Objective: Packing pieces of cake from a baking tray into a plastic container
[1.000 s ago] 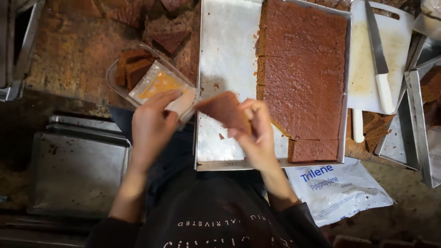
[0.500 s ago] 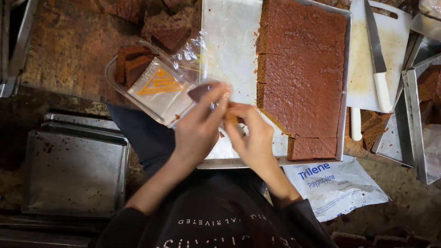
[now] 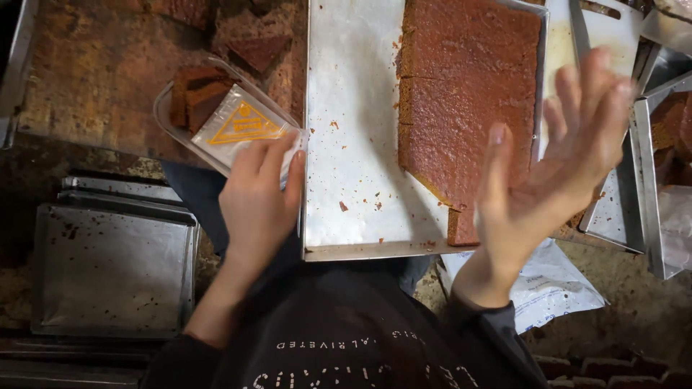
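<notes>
The clear plastic bag [image 3: 241, 130] with an orange triangle printed on it lies tilted across a shallow clear tray [image 3: 164, 115], at the left edge of the big metal baking sheet [image 3: 346, 144]. The bag's near end is under the fingertips of the left hand [image 3: 259, 202], which rests flat, palm down, on it. Two brown cake pieces [image 3: 194, 94] sit in the tray, partly covered by the bag. On the baking sheet, lined with pale paper and scattered with crumbs, lies a large slab of brown cake [image 3: 468, 101], filling its right half, with cut lines across it and a stepped corner cut away at the near end.
</notes>
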